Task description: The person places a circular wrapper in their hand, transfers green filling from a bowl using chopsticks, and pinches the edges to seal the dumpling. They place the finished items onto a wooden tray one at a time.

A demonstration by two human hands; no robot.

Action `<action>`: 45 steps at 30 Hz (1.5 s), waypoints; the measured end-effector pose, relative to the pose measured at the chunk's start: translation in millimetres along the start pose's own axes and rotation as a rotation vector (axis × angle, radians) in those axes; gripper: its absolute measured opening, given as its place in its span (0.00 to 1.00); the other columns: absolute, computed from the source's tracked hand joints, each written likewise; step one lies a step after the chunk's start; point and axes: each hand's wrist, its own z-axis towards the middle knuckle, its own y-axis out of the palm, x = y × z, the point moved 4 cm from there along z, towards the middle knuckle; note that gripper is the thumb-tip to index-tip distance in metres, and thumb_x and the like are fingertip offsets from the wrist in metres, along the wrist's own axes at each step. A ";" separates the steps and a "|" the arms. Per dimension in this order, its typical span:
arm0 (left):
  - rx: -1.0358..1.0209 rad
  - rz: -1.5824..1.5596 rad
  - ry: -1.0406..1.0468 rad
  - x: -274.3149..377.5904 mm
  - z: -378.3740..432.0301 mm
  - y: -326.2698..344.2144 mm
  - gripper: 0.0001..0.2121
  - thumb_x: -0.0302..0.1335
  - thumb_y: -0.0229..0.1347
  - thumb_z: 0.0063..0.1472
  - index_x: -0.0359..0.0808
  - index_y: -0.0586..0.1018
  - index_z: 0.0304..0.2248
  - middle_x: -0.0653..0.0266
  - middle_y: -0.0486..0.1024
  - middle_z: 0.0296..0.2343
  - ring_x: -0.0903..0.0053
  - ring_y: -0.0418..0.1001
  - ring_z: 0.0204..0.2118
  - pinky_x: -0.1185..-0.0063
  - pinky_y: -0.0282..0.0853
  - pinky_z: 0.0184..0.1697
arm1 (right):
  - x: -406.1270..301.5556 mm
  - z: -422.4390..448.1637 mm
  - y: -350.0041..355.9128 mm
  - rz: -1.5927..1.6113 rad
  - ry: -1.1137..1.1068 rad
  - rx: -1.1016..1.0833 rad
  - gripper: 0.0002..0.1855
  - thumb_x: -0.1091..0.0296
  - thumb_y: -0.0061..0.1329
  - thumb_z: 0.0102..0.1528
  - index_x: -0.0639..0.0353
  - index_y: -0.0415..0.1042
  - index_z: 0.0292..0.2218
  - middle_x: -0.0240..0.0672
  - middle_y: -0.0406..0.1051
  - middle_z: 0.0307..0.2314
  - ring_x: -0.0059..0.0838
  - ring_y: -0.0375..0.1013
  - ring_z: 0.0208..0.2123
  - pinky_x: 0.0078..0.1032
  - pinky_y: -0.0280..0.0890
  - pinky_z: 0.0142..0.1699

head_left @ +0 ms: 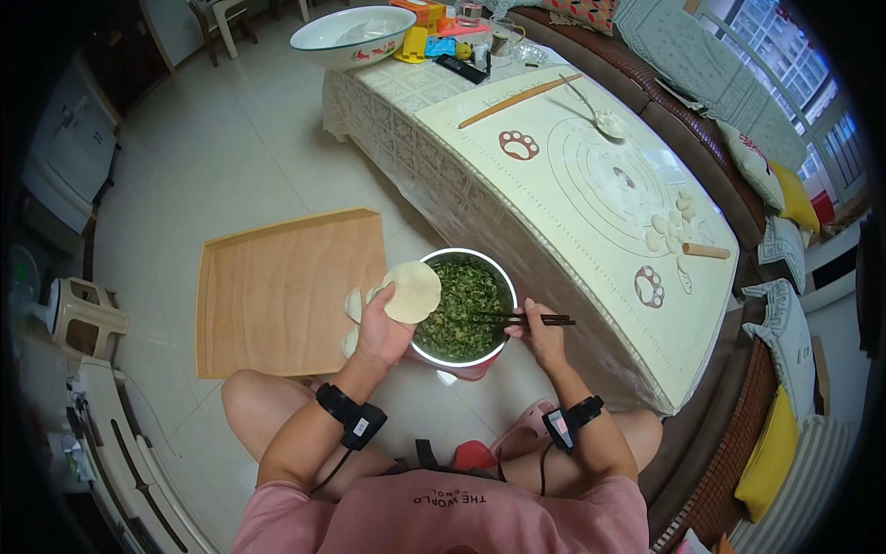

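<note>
My left hand (pixel 385 329) holds a round, flat dough wrapper (pixel 414 292) between thumb and fingers, at the left rim of a metal bowl. The bowl (pixel 513 285) holds chopped green filling (pixel 462 305). In my right hand (pixel 537 332), at the bowl's right rim, is a pair of dark chopsticks (pixel 554 320) with their tips in the filling. Left of the bowl lies a shallow wooden tray (pixel 291 298). A few filled dumplings (pixel 351 341) rest at its right edge, partly hidden behind my left hand and the wrapper.
On the table to the right, a pastry mat (pixel 588 228) carries a long rolling pin (pixel 519 101), a spoon of flour (pixel 609 124), several dough pieces (pixel 671 232) and a short wooden rod (pixel 706 251). A large enamel basin (pixel 353 38) stands at the table's far end. A sofa runs along the right.
</note>
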 end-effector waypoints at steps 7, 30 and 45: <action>0.065 -0.020 -0.025 -7.2 0.3 -1.0 0.19 0.29 0.41 0.62 0.27 0.63 0.51 0.52 0.66 0.49 0.62 0.64 0.53 0.67 0.57 0.59 | -17.7 -20.0 40.2 -0.432 -0.161 -0.285 0.10 0.69 0.49 0.56 0.67 0.75 0.33 0.36 0.75 0.25 0.19 0.73 0.24 0.17 0.67 0.32; 0.145 0.007 0.018 -1.0 -5.8 -0.7 0.20 0.31 0.41 0.61 0.27 0.64 0.50 0.52 0.66 0.49 0.62 0.63 0.53 0.68 0.55 0.59 | -24.7 -20.8 47.4 -0.365 -0.134 -0.209 0.08 0.69 0.51 0.54 0.65 0.73 0.28 0.32 0.73 0.20 0.17 0.73 0.23 0.15 0.67 0.29; 0.134 -0.004 -0.005 -6.4 -3.7 -0.2 0.21 0.31 0.42 0.60 0.27 0.64 0.50 0.52 0.66 0.48 0.62 0.63 0.53 0.67 0.55 0.59 | -21.2 -0.2 16.4 -0.585 -0.272 -0.021 0.09 0.69 0.52 0.53 0.65 0.72 0.25 0.32 0.71 0.17 0.17 0.70 0.19 0.17 0.63 0.24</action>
